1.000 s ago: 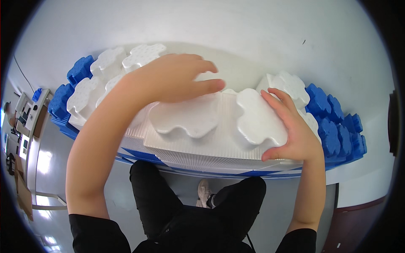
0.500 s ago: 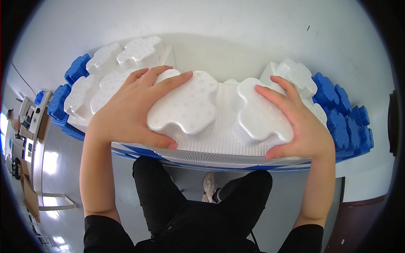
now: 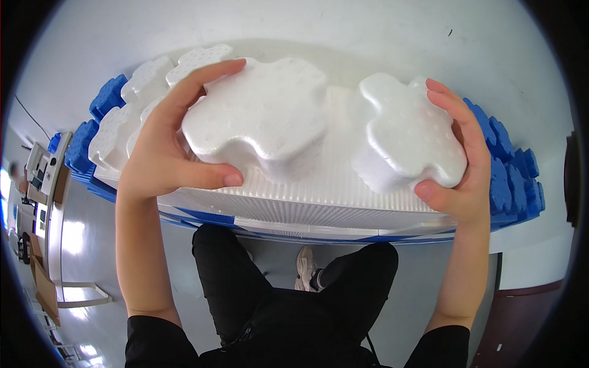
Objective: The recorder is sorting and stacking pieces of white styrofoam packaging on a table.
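A large white foam building block [image 3: 343, 141] with a ribbed surface lies crosswise in front of me. Two thick, lobed knobs appear to belong to it, though their bases are partly hidden. Around the left knob [image 3: 264, 110] my left hand [image 3: 156, 141] is curved, fingers at its far left side and thumb by its near edge. My right hand [image 3: 463, 153] clasps the right knob [image 3: 411, 132] from its outer side, its thumb pressed at the near corner. The undersides of both knobs are out of sight.
More white knobbed blocks [image 3: 113, 135] and blue ones [image 3: 80, 147] stand at the left. Blue blocks [image 3: 500, 184] also stand at the right. A pale wall [image 3: 368, 30] rises behind. Far left is a table [image 3: 52, 214] with equipment and a person beyond.
Both knobs look larger and have shifted away from me, up in the picture, with my hands moving along with them. The block appears raised toward the camera.
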A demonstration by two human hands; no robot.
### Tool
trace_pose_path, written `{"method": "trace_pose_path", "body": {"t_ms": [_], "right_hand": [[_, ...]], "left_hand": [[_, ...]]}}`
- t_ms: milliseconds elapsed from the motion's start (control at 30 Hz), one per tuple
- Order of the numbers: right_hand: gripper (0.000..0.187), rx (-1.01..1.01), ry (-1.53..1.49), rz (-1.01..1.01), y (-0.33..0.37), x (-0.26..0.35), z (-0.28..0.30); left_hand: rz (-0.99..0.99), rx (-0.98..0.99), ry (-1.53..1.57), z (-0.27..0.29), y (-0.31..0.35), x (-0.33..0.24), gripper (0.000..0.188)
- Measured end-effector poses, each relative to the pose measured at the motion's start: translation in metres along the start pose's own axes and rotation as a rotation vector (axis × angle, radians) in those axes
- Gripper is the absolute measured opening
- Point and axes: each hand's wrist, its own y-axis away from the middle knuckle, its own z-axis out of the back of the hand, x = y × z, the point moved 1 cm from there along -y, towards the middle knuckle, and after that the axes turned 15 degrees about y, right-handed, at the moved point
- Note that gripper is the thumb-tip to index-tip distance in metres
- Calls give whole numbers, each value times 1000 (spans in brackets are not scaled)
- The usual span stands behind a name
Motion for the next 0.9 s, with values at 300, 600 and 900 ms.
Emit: {"method": "trace_pose_path", "body": {"t_ms": [300, 600, 900], "right_hand": [[97, 98, 663, -32, -40, 18, 10], [93, 205, 425, -168, -95, -17, 1], [87, 156, 527, -197, -79, -35, -12]], "left_hand": [[-11, 77, -448, -4, -54, -13, 113], [137, 87, -388, 15, -83, 21, 104], [118, 40, -370, 2, -78, 39, 92]]}}
